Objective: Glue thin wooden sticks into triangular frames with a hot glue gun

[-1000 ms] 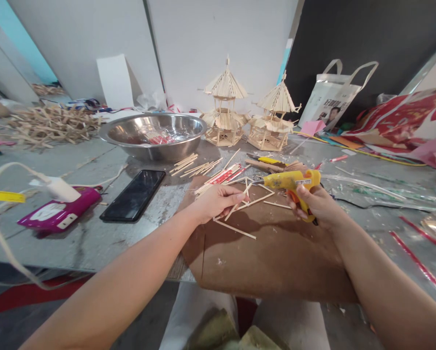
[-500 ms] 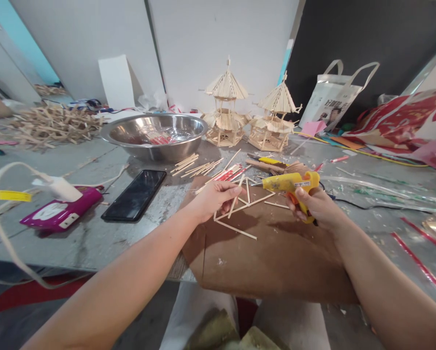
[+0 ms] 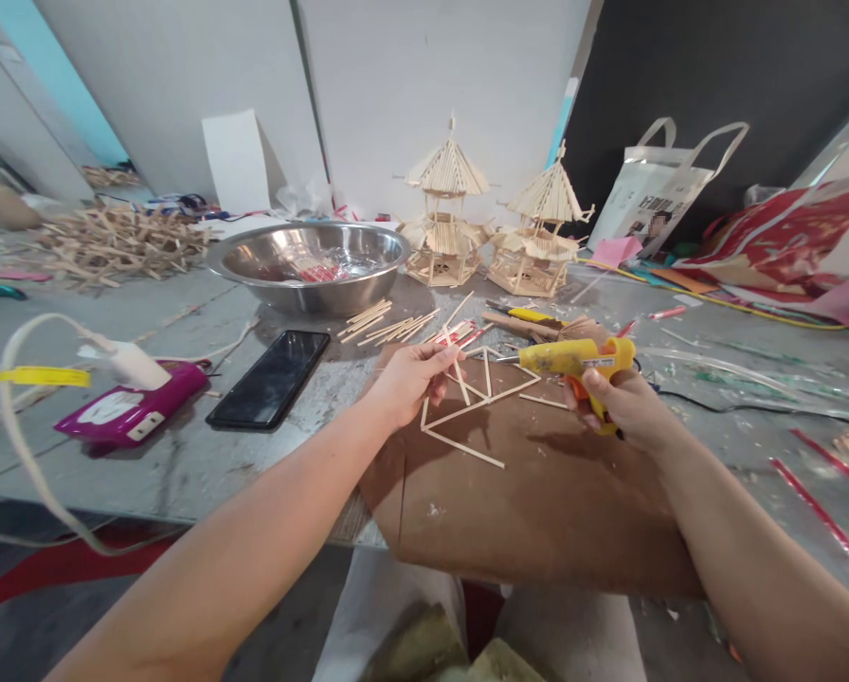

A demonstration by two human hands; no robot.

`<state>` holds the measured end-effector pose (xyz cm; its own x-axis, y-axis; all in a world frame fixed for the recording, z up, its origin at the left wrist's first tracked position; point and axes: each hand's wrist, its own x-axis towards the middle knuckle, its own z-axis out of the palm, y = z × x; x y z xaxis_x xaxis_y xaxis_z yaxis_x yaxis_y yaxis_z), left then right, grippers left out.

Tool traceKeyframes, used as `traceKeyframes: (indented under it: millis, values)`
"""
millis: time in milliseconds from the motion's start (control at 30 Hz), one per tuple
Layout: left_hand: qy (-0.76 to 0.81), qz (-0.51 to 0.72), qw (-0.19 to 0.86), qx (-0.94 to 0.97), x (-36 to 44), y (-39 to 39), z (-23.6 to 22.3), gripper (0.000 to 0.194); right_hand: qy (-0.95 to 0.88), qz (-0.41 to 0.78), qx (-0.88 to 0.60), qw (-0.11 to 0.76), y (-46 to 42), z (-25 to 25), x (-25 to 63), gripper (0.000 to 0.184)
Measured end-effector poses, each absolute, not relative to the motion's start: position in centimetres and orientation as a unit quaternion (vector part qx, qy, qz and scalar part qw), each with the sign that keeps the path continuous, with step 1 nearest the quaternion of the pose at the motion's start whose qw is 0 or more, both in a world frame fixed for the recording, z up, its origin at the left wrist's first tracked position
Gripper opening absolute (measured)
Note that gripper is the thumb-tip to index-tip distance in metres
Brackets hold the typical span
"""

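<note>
My left hand (image 3: 424,379) pinches a thin wooden stick (image 3: 460,377) between thumb and fingers, above a flat frame of glued sticks (image 3: 460,412). That frame lies on a brown board (image 3: 538,511) at the table's front edge. In my right hand (image 3: 620,403) is a yellow glue gun (image 3: 573,358), my fingers wrapped round its handle by the orange trigger. Its metal nozzle points left, toward the stick and the frame's upper corner. One loose stick (image 3: 544,402) rests on the board below the gun. Small bundles of sticks (image 3: 400,327) lie just behind my left hand.
A steel basin (image 3: 311,270) and two stick pagoda models (image 3: 449,213) stand at the back. To the left are a black phone (image 3: 268,379) and a purple power strip (image 3: 133,403) with a white cable. A utility knife (image 3: 531,314) lies behind the glue gun.
The stick in my left hand has turned, its upper end now leaning left instead of right. My right hand still holds the glue gun in nearly the same place. The view has shifted slightly.
</note>
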<state>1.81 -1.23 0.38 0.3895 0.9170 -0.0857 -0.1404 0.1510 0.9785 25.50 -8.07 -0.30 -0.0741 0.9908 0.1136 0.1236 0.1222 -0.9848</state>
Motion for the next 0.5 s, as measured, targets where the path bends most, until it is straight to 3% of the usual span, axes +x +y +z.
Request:
traceKeyframes:
  millis: [200,500]
  values:
    - [0.388,0.412,0.666,0.485,1.7,-1.0,0.4,0.019,-0.601,0.456,-0.475,0.453,-8.2,-0.5,25.1,0.037]
    - [0.376,0.419,0.670,0.484,1.7,-0.9,0.3,0.016,-0.561,0.424,-0.491,0.514,-8.1,0.2,26.8,0.039]
